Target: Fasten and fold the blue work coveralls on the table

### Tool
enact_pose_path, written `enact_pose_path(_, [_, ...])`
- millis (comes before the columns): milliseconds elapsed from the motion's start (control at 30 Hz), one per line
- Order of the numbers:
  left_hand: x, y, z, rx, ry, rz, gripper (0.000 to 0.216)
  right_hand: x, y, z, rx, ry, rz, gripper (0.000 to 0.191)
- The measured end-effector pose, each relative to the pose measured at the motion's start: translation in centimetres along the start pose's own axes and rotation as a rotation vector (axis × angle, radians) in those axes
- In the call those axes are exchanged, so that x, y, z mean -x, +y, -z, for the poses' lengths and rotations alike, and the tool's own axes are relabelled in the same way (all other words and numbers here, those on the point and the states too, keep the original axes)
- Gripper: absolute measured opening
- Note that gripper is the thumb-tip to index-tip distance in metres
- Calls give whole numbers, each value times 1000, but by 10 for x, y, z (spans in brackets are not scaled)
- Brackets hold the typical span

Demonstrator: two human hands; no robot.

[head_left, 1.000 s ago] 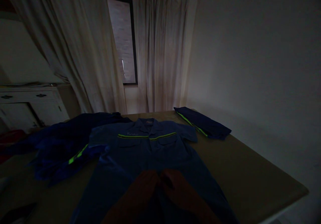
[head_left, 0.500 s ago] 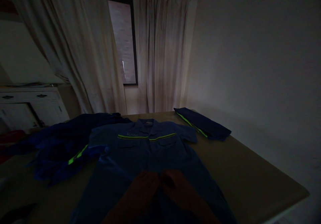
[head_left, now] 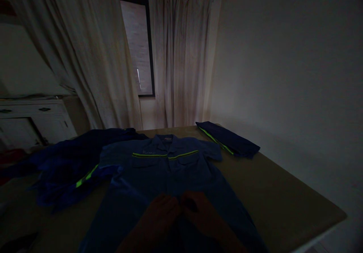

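Note:
A blue short-sleeved work shirt (head_left: 167,173) lies spread face up on the table, its collar at the far end and a yellow-green stripe across the chest. Low on its front, along the middle opening, my left hand (head_left: 163,211) and my right hand (head_left: 197,207) meet. Both have their fingers closed in a pinch on the shirt's front edge. The picture is dark, so any button between the fingertips is hidden.
A rumpled heap of dark blue clothing (head_left: 70,166) with a bright stripe lies to the left. At the far right sits a folded navy garment (head_left: 228,138). The tan table (head_left: 283,200) ends at a white wall (head_left: 289,75); curtains (head_left: 181,56) hang behind.
My view has shifted very slightly. Both hands stay at the same place on the shirt front, fingers pinched, and the garments have not moved.

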State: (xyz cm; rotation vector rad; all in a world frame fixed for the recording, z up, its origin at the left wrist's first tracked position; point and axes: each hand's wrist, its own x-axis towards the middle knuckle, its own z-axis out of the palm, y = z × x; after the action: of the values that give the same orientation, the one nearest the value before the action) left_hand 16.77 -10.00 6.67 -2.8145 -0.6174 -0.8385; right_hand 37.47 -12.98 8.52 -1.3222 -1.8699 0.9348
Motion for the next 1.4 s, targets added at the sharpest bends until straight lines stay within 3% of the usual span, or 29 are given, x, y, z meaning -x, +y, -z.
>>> enact_pose_path(133, [-3,4,6,-21,16,-41,20,-3,4,-1,-148,3,-60,8])
enact_pose_path(333, [-8,10,15,-55,68,-154,25,-10,21,-9,-401,-80,-295,10])
enact_pose_path(533, [-8,3,10,32,92,-59,31,-11,19,-11,-298,39,-107,7])
enact_pose_path(667, [-7,1,8,0,94,-94,29,-11,17,-10,-315,53,-100,7])
enact_pose_path(833, [-5,10,15,-48,118,-163,25,-12,17,-5,-496,-75,-195,11])
enact_pose_path(1067, [3,13,11,-44,73,-201,15,-9,14,2,-545,-219,-316,11])
enact_pose_path(1267, [-2,2,3,14,132,-34,19,-12,18,-2,-496,-64,-168,12])
enact_pose_path(1400, [-6,-3,9,-4,98,-26,14,-15,22,-6,-473,-59,-133,13])
